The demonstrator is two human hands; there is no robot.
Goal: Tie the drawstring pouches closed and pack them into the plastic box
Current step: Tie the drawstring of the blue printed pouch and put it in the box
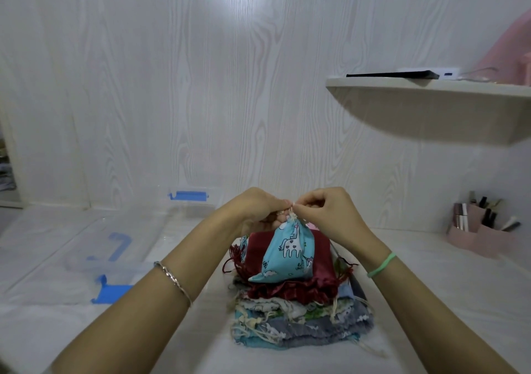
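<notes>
A light blue unicorn-print drawstring pouch (287, 251) stands upright on a stack of flat pouches (301, 310), its neck gathered at the top. My left hand (258, 210) and my right hand (324, 210) meet just above the neck, and each pinches the cream drawstring (293, 214) between thumb and fingers. A dark red satin pouch (319, 261) lies right under the blue one. The clear plastic box (123, 247) with blue latches sits to the left on the white surface, open, with nothing visible inside.
A curved white shelf (431, 100) juts out at upper right with a dark flat device on it. A pink organiser (482, 230) holding cosmetics stands at the right by the wall. The white wood-grain wall rises close behind the stack.
</notes>
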